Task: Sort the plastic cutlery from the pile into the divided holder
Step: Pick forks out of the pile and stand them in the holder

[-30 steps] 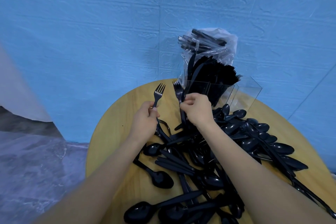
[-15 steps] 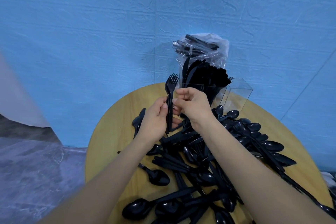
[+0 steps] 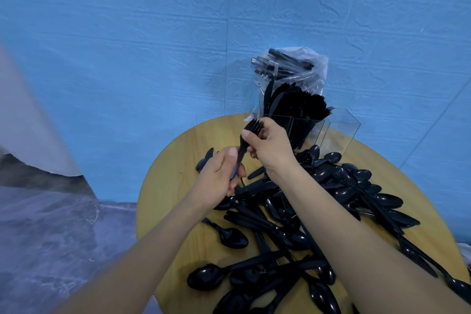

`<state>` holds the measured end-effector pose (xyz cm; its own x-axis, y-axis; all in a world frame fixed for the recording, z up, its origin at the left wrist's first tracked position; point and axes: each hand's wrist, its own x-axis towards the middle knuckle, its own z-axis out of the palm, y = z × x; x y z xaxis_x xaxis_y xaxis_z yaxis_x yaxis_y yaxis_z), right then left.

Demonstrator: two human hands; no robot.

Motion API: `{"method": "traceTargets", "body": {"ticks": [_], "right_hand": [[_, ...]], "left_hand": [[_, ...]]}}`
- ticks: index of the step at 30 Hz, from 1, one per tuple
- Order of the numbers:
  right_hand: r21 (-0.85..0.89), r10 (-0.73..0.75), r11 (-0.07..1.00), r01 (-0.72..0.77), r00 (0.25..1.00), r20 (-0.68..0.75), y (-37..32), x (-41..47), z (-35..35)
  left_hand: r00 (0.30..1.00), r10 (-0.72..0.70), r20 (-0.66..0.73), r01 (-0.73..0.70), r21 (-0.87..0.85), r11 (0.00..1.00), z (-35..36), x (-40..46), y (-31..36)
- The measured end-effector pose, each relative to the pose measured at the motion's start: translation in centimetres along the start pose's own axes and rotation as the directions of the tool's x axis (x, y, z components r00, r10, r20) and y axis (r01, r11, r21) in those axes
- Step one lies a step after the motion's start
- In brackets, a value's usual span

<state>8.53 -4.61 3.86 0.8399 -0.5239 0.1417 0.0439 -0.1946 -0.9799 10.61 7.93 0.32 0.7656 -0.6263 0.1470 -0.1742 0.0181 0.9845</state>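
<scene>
Nearest, the pile of black spoons and knives (image 3: 293,224) spreads over the round tabletop (image 3: 168,186), some pieces close to its front rim. Above the pile, both hands grasp a small bundle of forks (image 3: 246,144): the left hand (image 3: 219,178) pinches the handles low, the right hand (image 3: 270,145) curls around the tines, probably to align them before loading. Farther back, the clear divided holder (image 3: 339,130) stands near the blue wall, its right compartment looks empty, with free room above it. A plastic bag (image 3: 300,69) stands behind it.

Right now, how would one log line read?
both hands: left hand, right hand grip forks | holder: partly filled | pile: remains
</scene>
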Motion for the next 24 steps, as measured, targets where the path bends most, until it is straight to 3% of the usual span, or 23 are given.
{"method": "traceTargets", "body": {"ticks": [3,5,8,14,17,21,24], "right_hand": [[-0.065,0.015,0.998,-0.012,0.999,0.049,0.8,-0.1,0.5],[-0.262,0.022,0.965,-0.002,0.997,0.073,1.7,-0.3,0.3],[-0.55,0.029,0.835,0.034,0.994,0.105,3.1,-0.5,0.0],[-0.817,0.062,0.57,0.093,0.986,0.155,4.7,-0.9,1.6],[-0.752,-0.049,0.659,0.031,0.999,-0.002,4.9,-0.3,1.0],[-0.394,-0.17,0.916,0.078,0.964,-0.204,3.3,0.2,-0.4],[-0.156,-0.212,0.971,0.18,0.952,-0.221,2.1,-0.2,-1.0]], "left_hand": [[0.999,0.031,-0.034,-0.027,0.11,0.994,-0.7,-0.1,-1.2],[0.993,0.038,-0.115,-0.022,0.13,0.991,-1.6,-0.2,-2.2],[0.98,0.032,-0.199,-0.011,0.108,0.994,-2.6,-0.6,-3.2],[0.974,0.047,-0.221,-0.029,0.083,0.996,-2.2,-0.5,-4.1],[0.967,0.061,-0.247,-0.043,0.077,0.996,-1.8,-0.2,-4.4],[0.958,0.079,-0.274,-0.066,0.057,0.996,-1.1,0.3,-4.2],[0.962,0.073,-0.263,-0.061,0.055,0.997,-0.5,0.9,-4.2]]}}
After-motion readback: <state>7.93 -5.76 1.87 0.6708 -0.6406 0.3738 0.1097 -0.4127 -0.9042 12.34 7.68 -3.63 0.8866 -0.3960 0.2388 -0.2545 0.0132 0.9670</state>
